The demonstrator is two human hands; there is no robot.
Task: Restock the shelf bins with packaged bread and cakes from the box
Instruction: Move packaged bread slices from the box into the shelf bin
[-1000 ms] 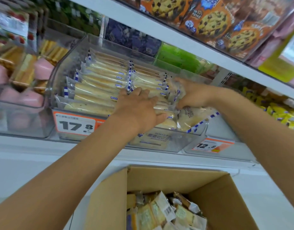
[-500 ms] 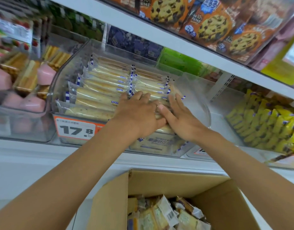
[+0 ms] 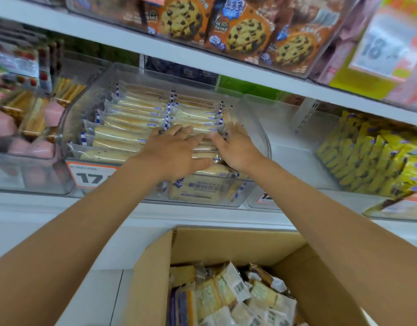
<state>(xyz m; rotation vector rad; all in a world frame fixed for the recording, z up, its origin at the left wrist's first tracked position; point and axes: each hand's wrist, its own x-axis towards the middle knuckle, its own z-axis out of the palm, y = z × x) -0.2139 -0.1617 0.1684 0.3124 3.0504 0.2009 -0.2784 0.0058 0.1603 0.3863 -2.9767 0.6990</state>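
Head view: both your hands are flat on the bread packs (image 3: pixel 127 128) in the clear bin (image 3: pixel 261 128) at the middle of the shelf. Your left hand (image 3: pixel 177 149) lies palm down with its fingers straight, pressing on the packs near the bin's front edge. Your right hand (image 3: pixel 235 149) is just beside it, fingers also stretched out, over the packs near the bin's front right corner. Neither one is gripping anything. The cardboard box (image 3: pixel 226 243) sits open below the shelf's front edge, with more wrapped cakes (image 3: pixel 226 295) inside. A price tag (image 3: pixel 90 176) is on the bin's front left corner.
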